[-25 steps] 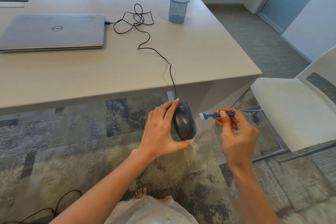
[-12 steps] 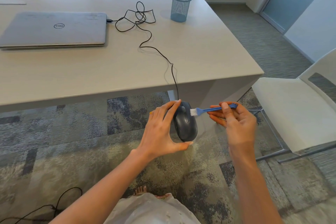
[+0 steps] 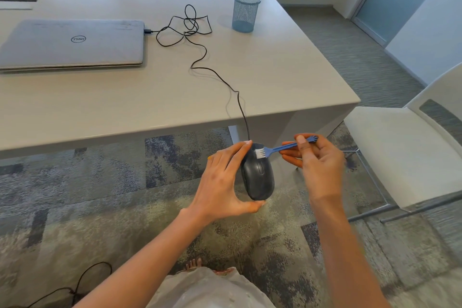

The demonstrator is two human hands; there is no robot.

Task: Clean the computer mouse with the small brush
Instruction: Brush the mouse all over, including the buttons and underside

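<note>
A dark grey wired computer mouse (image 3: 258, 177) hangs in the air in front of the table edge, top side facing me. My left hand (image 3: 222, 182) grips it by front and back ends from the left. My right hand (image 3: 317, 162) pinches the handle of a small blue brush (image 3: 277, 149) with white bristles. The bristles rest on the front end of the mouse, near the buttons. The mouse's black cable (image 3: 200, 57) runs up over the table edge to a closed grey laptop (image 3: 72, 44).
A beige table (image 3: 275, 70) carries the laptop and a blue mesh pen cup (image 3: 245, 12). A white chair (image 3: 405, 155) stands close on the right. Patterned carpet lies below, with another black cable (image 3: 75, 287) at bottom left.
My right hand has brought the brush leftward, from apart from the mouse to its bristles lying on the mouse's front end. The left hand keeps its hold on the mouse.
</note>
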